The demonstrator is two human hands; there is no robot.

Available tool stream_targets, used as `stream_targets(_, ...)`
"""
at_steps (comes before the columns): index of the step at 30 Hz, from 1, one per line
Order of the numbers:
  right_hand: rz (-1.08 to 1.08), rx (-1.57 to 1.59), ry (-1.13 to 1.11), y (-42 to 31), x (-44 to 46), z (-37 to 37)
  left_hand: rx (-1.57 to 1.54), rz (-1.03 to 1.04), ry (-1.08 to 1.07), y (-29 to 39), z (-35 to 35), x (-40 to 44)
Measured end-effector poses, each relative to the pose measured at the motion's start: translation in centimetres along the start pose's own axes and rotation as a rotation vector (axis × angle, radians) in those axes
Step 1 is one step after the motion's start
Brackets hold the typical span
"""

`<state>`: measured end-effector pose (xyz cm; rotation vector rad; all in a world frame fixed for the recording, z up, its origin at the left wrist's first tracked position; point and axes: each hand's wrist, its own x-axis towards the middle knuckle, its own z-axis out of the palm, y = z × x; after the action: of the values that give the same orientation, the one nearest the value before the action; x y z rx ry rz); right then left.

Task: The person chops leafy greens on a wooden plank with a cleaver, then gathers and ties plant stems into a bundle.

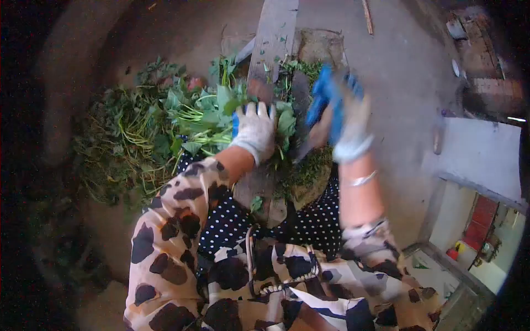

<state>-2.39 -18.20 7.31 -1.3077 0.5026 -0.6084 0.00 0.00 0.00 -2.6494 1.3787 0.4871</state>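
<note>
Left hand [255, 128]: holding leafy greens [207, 118] against the wooden plank [273, 33]
Right hand [345, 110]: gripping a blurred knife [308, 145] beside them

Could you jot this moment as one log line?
left hand: gloved, on leafy greens over wooden board | right hand: gloved, holding blurred knife-like tool

Dim and grainy, curving into black edges; right hand [345, 113] motion-blurred; light perhaps from lower right.
</note>
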Motion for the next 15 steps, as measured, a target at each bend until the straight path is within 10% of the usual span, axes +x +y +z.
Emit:
stream_targets(2, 0.255, -0.084, -0.251, -4.2, 2.6, -0.6, 0.009, 0.041, 0.143, 0.4, 0.9, -0.9)
stream_targets(5, -0.154, -0.278, -0.476, -0.3, 12.9, -1.7, 0.038, 0.019, -0.093, -0.8, -1.0, 1.5)
stream_targets(7, 0.56, 0.359, -0.361, -1.6, 13.0, -0.9, -0.076, 0.001, -0.236, -0.4, -3.2, 2.2)
stream_targets(8, 0.242, 0.472, -0.33, 2.5, 13.8, -0.8, -0.061, -0.024, -0.266, -0.2, -3.9, 2.6)
stream_targets(10, -0.262, -0.535, 0.023, 3.1, 4.1, -1.5, -0.067, -0.048, -0.283, 0.3, -3.8, 2.3)
stream_targets(12, -0.01, 0.249, -0.04, 0.5, -9.9, 1.9, -0.067, -0.064, -0.108, 0.4, -2.7, 1.7)
stream_targets(15, 0.209, 0.07, 0.053, -0.8, -8.9, 1.8, -0.052, -0.026, 0.048, 0.4, -1.0, 0.7)
